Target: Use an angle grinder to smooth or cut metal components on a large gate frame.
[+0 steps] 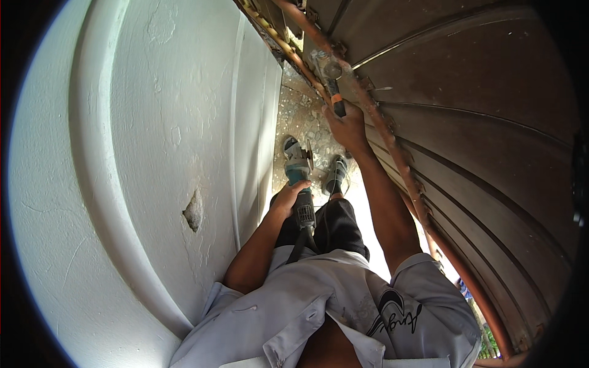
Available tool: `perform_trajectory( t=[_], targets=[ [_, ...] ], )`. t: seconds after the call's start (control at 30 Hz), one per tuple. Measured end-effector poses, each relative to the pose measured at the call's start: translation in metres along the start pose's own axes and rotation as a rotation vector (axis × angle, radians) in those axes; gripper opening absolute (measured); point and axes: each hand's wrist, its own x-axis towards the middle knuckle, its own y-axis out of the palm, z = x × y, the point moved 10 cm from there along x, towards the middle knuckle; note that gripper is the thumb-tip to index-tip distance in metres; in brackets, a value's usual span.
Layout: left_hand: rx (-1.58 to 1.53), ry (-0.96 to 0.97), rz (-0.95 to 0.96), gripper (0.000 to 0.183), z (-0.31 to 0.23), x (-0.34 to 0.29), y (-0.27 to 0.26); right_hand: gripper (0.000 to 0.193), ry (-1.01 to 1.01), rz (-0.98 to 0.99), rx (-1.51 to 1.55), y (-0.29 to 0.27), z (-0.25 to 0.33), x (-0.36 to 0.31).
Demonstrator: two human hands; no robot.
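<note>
My left hand is closed around the body of a teal and black angle grinder, held low in front of my legs. The grinder's disc stands on edge, and its rear end points back at me. Stretched forward, my right hand grips a hammer by its black and orange handle. The hammer's head lies over the rusty red-brown metal frame of a gate; whether it touches the frame I cannot tell.
A pale painted wall with flaking patches and a chipped hole rises close on my left. Brown metal gate panels curve along my right. Between them runs a narrow strip of rough, speckled floor, where my feet stand.
</note>
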Motion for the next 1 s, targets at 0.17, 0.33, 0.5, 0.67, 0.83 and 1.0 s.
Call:
perform_trajectory(
  t=[0.17, 0.33, 0.5, 0.67, 0.83, 1.0],
  targets=[
    [0.031, -0.018, 0.011, 0.039, -0.002, -0.004, 0.004, 0.021, -0.209, -0.291, 0.186, -0.046, 0.044, 0.023],
    [0.039, 0.018, -0.001, 0.038, 0.004, 0.002, -0.003, 0.031, 0.399, 0.117, -0.008, 0.002, -0.045, 0.025],
    [0.031, 0.013, -0.017, 0.037, 0.002, 0.001, -0.008, 0.026, 0.226, 0.226, -0.059, 0.029, -0.020, -0.031],
    [-0.004, 0.013, -0.012, 0.040, 0.000, -0.001, -0.006, 0.025, -0.172, -0.142, 0.170, -0.029, 0.054, 0.005],
    [0.027, 0.026, 0.013, 0.039, -0.002, 0.002, 0.006, 0.026, 0.117, -0.129, 0.173, -0.048, -0.024, 0.048],
    [0.103, -0.027, 0.016, 0.038, -0.002, -0.002, 0.007, 0.031, 0.242, 0.139, -0.017, -0.009, -0.064, 0.003]
  ],
)
